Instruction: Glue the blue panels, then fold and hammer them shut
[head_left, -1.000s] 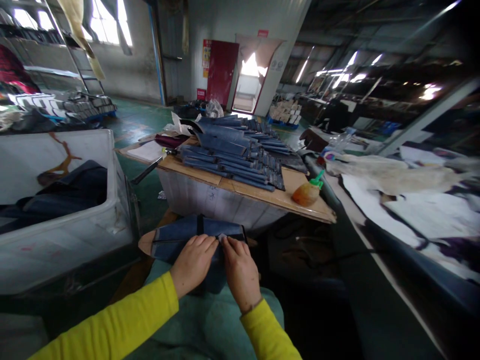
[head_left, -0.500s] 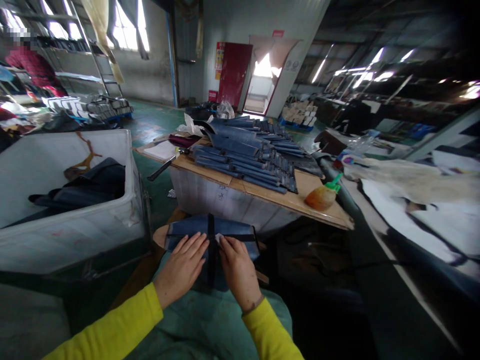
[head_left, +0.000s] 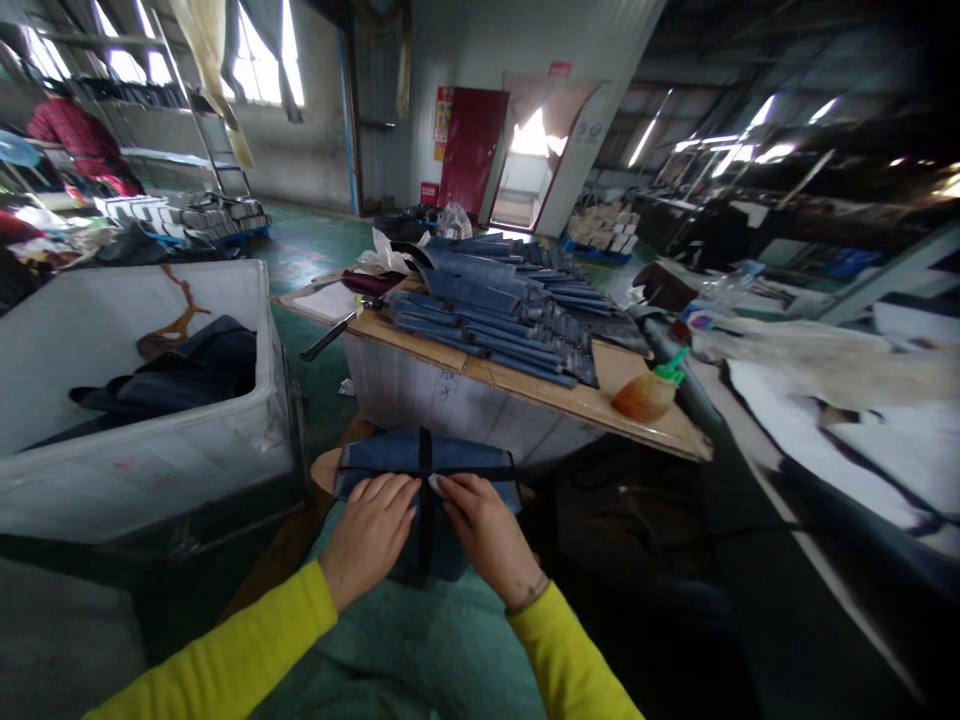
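Here, the workpiece (head_left: 457, 457) — blue, black-banded, flat — under both hands.

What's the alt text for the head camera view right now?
Two bare hands, left and right, work on a dark blue piece with black bands in the lap. The right pinches something small and whitish. Beyond, stacked blue pieces and an amber bottle sit on cardboard.

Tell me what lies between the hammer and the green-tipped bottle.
In the head view, blue pieces and some bare cardboard lie between the hammer and the bottle.
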